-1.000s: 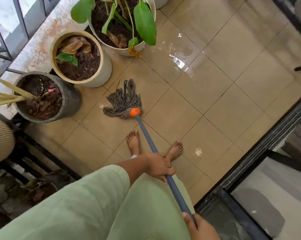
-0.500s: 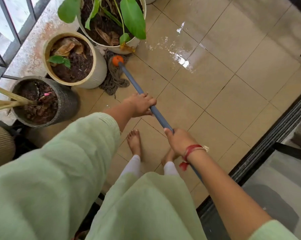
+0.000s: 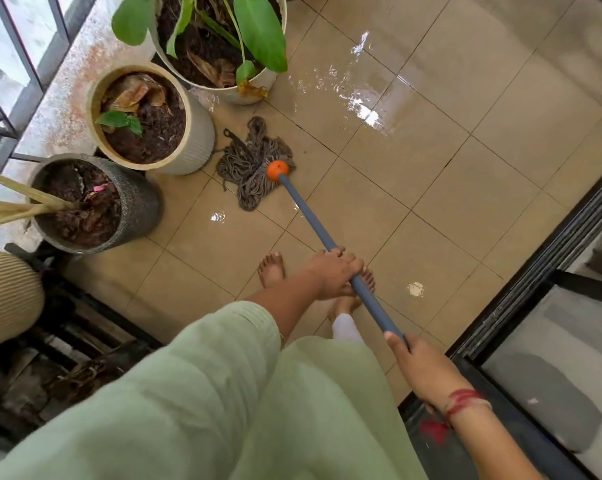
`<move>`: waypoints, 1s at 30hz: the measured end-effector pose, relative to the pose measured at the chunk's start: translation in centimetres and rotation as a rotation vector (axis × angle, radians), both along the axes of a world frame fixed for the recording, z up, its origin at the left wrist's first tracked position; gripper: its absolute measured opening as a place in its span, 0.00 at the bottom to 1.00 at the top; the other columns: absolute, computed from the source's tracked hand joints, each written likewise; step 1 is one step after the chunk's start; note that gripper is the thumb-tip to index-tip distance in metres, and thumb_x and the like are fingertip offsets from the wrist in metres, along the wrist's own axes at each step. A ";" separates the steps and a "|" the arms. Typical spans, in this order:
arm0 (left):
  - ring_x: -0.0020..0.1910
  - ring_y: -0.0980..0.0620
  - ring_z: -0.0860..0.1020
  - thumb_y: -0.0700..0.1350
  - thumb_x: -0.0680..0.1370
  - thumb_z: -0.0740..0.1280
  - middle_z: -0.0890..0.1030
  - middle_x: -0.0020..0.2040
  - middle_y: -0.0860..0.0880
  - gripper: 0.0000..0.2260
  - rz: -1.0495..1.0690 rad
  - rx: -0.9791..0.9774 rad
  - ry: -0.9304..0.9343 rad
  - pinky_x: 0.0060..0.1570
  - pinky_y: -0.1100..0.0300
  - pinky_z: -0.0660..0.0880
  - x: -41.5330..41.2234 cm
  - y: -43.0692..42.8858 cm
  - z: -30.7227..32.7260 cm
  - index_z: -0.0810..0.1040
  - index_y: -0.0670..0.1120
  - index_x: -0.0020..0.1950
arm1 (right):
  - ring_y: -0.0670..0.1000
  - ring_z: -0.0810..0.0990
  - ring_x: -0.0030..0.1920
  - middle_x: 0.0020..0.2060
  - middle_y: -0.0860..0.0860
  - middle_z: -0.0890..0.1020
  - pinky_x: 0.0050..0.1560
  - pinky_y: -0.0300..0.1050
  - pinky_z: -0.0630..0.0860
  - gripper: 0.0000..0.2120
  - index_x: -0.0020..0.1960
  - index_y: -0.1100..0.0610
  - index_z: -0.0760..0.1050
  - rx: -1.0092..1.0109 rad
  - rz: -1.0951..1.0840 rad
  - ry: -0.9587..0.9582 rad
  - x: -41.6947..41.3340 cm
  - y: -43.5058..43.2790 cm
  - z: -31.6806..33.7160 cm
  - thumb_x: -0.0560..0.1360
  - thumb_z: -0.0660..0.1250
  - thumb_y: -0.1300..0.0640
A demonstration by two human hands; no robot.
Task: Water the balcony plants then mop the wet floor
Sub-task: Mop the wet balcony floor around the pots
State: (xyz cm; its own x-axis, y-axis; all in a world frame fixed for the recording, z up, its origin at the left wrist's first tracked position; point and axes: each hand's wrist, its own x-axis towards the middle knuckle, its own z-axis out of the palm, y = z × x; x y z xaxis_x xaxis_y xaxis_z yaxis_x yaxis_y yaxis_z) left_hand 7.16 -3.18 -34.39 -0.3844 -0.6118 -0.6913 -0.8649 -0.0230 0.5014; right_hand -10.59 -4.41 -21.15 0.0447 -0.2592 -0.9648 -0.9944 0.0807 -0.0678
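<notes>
- mop head [image 3: 252,169] dragged back from the white pot [image 3: 230,95] — now at 4 o'clock of the cream pot [image 3: 197,140]
- left hand [image 3: 334,275], right hand [image 3: 419,367] both curled round the handle [image 3: 310,216]

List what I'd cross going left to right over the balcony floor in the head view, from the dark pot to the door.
Dark grey pot → cream ribbed pot → mop head → shiny puddle → sliding door track.

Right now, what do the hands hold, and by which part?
The mop, by its grey pole: left hand at the middle, right hand higher up.
</notes>
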 end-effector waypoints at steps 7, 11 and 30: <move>0.68 0.41 0.64 0.55 0.76 0.65 0.70 0.63 0.42 0.21 0.242 -0.072 -0.138 0.63 0.43 0.69 10.2 -2.4 -3.2 0.67 0.44 0.63 | 0.60 0.77 0.55 0.55 0.60 0.79 0.53 0.49 0.72 0.22 0.61 0.58 0.72 -0.191 0.134 -0.112 10.0 -3.3 -5.7 0.80 0.53 0.44; 0.67 0.40 0.65 0.54 0.76 0.67 0.72 0.61 0.42 0.19 0.294 -0.054 -0.138 0.66 0.43 0.66 10.6 -3.8 -4.2 0.68 0.44 0.60 | 0.60 0.78 0.52 0.52 0.58 0.79 0.49 0.49 0.72 0.22 0.60 0.57 0.73 -0.211 0.163 -0.100 10.3 -5.5 -6.5 0.79 0.53 0.43; 0.72 0.39 0.59 0.42 0.74 0.68 0.70 0.63 0.41 0.15 0.247 -0.103 0.035 0.72 0.50 0.56 -8.2 -10.8 -2.9 0.71 0.43 0.60 | 0.46 0.61 0.16 0.22 0.51 0.67 0.18 0.32 0.58 0.19 0.38 0.54 0.68 0.103 -0.563 -0.082 -7.7 -10.2 -2.3 0.79 0.55 0.41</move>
